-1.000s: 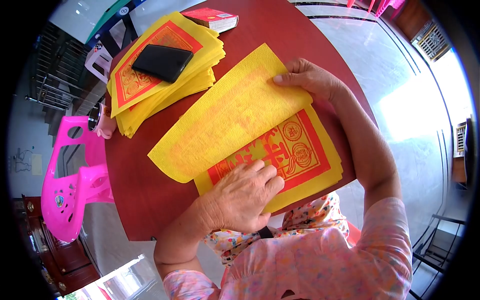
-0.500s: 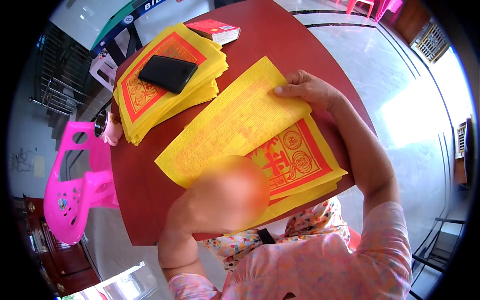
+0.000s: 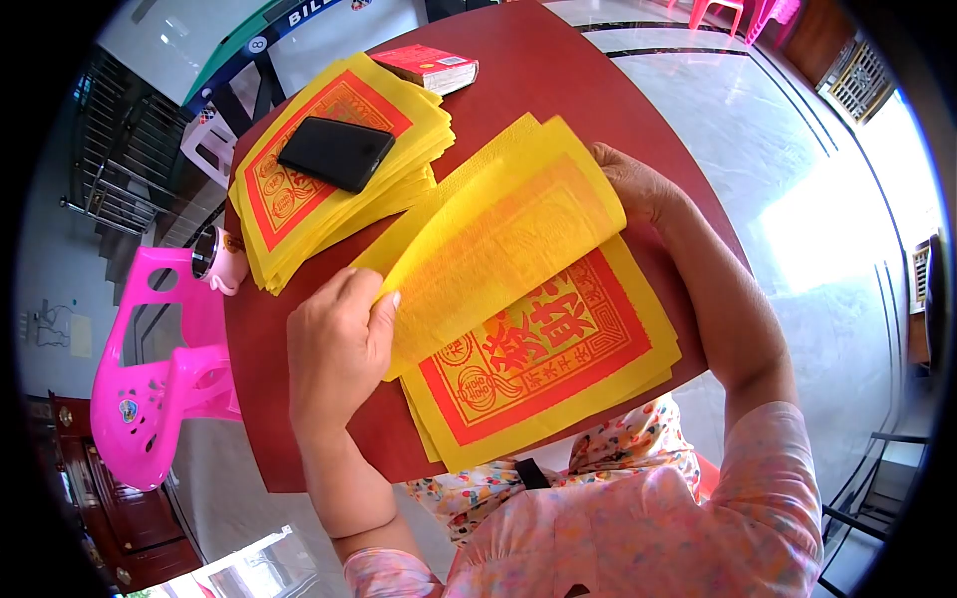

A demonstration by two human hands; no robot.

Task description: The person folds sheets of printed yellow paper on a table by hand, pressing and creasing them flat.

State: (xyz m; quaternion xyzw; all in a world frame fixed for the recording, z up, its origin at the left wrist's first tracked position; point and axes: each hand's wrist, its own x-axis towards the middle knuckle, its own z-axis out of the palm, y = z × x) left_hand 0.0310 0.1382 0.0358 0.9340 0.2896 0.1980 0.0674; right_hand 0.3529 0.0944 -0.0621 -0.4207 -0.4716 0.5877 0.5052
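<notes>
My left hand pinches the near left corner of a lifted yellow sheet, thumb on top. At the sheet's far right edge is my right hand, its fingertips partly hidden behind the paper. Another raised yellow sheet shows behind the first. Below them lies a pile of yellow sheets with red print, at the table's near edge. Farther back on the left, a thicker stack of the same printed sheets carries a black phone.
A red box lies behind the stack on the dark red table. A pink mug is at the left edge, beside a bright pink plastic chair. A staircase railing stands farther left.
My left hand has moved from the printed pile to the left corner of a sheet and taken hold of it. That sheet is now folded up in front of the earlier raised one.
</notes>
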